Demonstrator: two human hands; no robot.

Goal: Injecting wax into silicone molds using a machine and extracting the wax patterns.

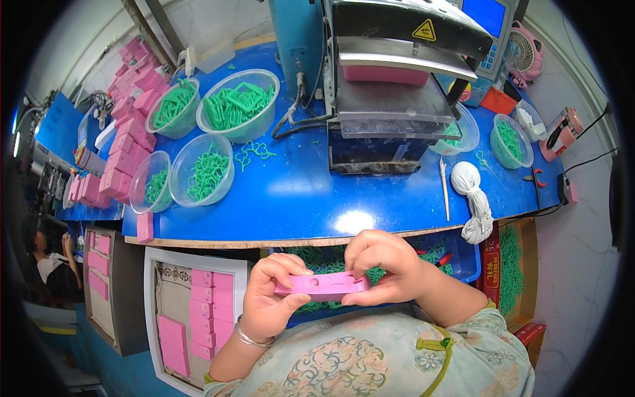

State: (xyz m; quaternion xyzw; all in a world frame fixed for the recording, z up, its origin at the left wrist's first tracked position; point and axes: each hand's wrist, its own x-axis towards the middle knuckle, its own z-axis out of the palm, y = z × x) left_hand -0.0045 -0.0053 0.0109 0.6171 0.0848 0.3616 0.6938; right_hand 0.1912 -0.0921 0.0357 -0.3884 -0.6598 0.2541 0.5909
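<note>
Both hands hold a pink rubber mould block (325,284) in front of my body, one at each end. Its long narrow side, with a round hole and a small slit, faces up. My left hand (270,294) grips the left end between thumb and fingers. My right hand (387,268) is closed on the right end, thumb below and index finger curled over the edge. Under the hands, partly hidden by them, a blue tray (468,259) of green wax pieces sits below the table edge, with red-handled pliers (444,259) in it.
A machine (397,106) with a pink block inside stands on the blue table (291,198). Clear bowls (202,173) of green pieces stand left and right. Pink blocks are stacked at left (122,155) and fill a white-framed box (153,298). A white cloth bundle (471,198) lies right. Another person sits far left.
</note>
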